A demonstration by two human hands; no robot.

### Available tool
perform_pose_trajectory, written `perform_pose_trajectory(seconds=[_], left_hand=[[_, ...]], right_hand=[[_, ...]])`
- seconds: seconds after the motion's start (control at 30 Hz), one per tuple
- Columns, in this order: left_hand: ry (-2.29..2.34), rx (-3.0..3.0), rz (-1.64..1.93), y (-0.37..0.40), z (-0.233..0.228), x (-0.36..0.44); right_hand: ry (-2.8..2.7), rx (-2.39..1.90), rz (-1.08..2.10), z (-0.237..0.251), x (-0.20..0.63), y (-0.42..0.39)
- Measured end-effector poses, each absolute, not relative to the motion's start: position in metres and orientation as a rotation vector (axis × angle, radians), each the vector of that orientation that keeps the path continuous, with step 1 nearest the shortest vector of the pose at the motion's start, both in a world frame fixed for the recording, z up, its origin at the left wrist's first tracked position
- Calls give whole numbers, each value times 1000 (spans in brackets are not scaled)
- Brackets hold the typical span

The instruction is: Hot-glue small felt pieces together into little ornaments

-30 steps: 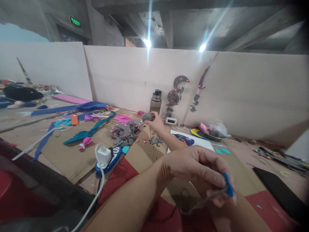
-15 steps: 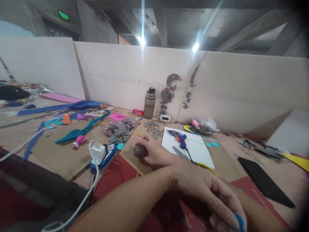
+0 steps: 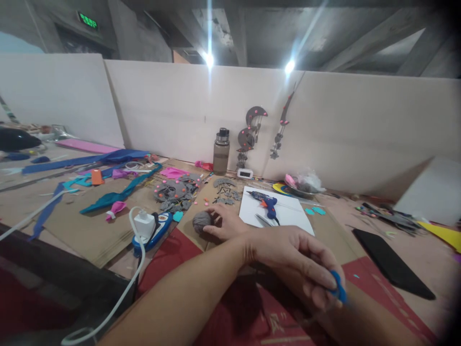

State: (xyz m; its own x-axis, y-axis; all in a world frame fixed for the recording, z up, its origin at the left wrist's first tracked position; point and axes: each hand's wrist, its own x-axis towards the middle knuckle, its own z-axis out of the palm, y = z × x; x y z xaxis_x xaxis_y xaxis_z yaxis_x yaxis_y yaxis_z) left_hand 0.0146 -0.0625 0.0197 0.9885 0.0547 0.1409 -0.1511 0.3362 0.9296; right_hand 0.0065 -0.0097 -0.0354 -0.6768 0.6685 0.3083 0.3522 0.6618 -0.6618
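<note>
A grey yarn ball (image 3: 200, 221) is touched on the tabletop (image 3: 108, 230) by the right hand (image 3: 225, 225), fingers spread over its 3 o'clock side. At 4 o'clock, blue-handled scissors (image 3: 337, 287), apparently, are pinched by the left hand (image 3: 295, 259).

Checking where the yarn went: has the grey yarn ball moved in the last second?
Yes. The grey yarn ball came down from beside the bottle onto the cardboard, nearer the white charger.

Left hand (image 3: 295, 262) crossed near, fingers pinched; right hand (image 3: 226, 225) outstretched, fingers spread.
</note>
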Motion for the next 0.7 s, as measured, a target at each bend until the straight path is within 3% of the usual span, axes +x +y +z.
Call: perform_pose_trajectory(seconds=[0.17,0.33,0.47,0.7], left_hand=[[-54,1261,447,-60,31,1],[-61,1269,508,-57,31,1],[-69,1273,516,-55,29,3],[-99,1245,538,-55,28,2]], right_hand=[[-2140,-919,960,-40,7,3],[-2107,-880,1084,-46,9,11],[-2109,-850,1037,-43,7,2],[-2320,-800,670,-31,2,-3]])
